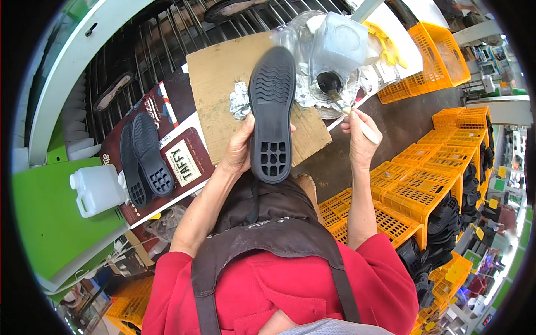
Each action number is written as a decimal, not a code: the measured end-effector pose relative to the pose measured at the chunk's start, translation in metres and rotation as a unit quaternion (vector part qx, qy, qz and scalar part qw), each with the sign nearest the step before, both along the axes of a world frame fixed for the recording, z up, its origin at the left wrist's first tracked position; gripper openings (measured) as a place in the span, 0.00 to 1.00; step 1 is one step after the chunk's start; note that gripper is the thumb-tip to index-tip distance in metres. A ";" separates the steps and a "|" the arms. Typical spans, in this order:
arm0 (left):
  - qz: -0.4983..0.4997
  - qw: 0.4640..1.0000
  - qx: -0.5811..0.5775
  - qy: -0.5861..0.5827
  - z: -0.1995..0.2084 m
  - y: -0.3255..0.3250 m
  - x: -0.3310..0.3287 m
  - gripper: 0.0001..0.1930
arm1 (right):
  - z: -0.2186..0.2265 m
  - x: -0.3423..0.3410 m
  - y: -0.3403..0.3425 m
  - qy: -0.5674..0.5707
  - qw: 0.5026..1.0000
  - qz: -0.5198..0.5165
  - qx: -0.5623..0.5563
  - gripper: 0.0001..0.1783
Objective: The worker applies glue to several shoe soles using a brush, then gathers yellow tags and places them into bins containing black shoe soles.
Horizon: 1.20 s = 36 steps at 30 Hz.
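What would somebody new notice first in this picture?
Probably the big black shoe sole, held up in the middle by the left hand. Next might be the bright orange crates crowding the right side. Then the brush in the right hand, its bristles near a dark opening below the cloudy plastic container.

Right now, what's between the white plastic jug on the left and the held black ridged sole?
In the head view: two loose black ridged soles on maroon printed packaging, then brown cardboard and the left hand.
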<state>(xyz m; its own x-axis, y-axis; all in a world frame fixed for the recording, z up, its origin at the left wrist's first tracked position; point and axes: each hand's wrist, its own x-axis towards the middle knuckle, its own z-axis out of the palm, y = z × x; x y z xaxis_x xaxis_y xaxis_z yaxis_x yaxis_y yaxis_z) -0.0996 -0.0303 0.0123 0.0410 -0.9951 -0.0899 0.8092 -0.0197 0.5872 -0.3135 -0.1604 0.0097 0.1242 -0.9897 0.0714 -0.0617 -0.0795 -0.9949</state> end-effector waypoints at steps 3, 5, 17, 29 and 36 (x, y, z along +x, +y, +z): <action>0.001 1.000 0.002 0.003 0.004 0.002 0.005 0.28 | 0.006 -0.007 0.001 -0.031 0.999 -0.008 0.009 0.11; -0.040 0.985 -0.006 -0.165 0.004 0.002 0.012 0.37 | 0.010 -0.008 -0.002 -0.042 0.999 -0.005 0.003 0.12; 0.136 0.955 -0.014 -0.263 0.014 -0.002 0.015 0.38 | -0.001 0.006 -0.008 0.004 0.999 0.040 -0.005 0.14; 0.169 0.912 0.043 -0.372 0.027 0.002 0.003 0.32 | 0.044 0.016 0.037 -0.117 0.988 0.035 -0.096 0.17; 0.251 0.835 -0.085 -0.483 0.031 -0.009 0.000 0.36 | 0.060 0.049 0.057 -0.091 0.976 0.127 -0.151 0.13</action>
